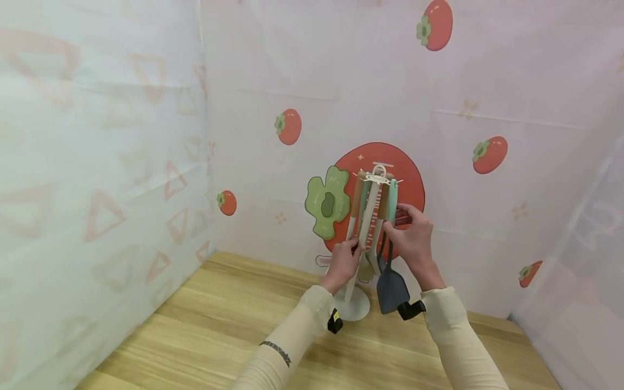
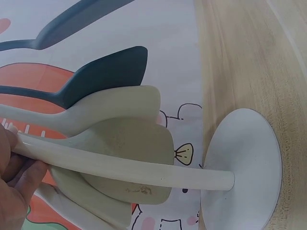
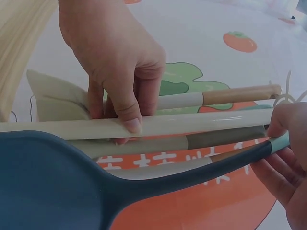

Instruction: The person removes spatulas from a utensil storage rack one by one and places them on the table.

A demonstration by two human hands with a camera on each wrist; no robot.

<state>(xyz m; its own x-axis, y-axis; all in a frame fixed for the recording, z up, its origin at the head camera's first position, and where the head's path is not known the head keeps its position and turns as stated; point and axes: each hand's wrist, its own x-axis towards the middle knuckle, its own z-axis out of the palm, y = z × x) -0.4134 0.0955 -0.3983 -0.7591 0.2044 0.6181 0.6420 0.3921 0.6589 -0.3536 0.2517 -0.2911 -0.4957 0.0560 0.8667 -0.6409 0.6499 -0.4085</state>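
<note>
A white utensil stand rises from a round base (image 1: 354,304), with a hooked ring (image 1: 377,177) on top. My left hand (image 1: 345,262) grips its pole (image 2: 134,170) partway up, the thumb lying along the pole in the right wrist view. My right hand (image 1: 411,238) pinches the mint handle (image 1: 392,200) of a dark blue spatula (image 1: 391,290), whose blade points down. The handle's top is at the ring; I cannot tell whether it sits on a hook. Beside it hang a second dark utensil (image 2: 108,72) and several cream utensils (image 2: 120,103), some with brown handles (image 1: 358,195).
The stand is on a wooden tabletop (image 1: 234,314), close to a back cloth (image 1: 253,162) printed with red fruit. A pale cloth (image 1: 122,162) with triangles lines the left side, and another pale sheet (image 1: 585,260) is on the right. Black wrist mounts (image 1: 411,310) sit below the hands.
</note>
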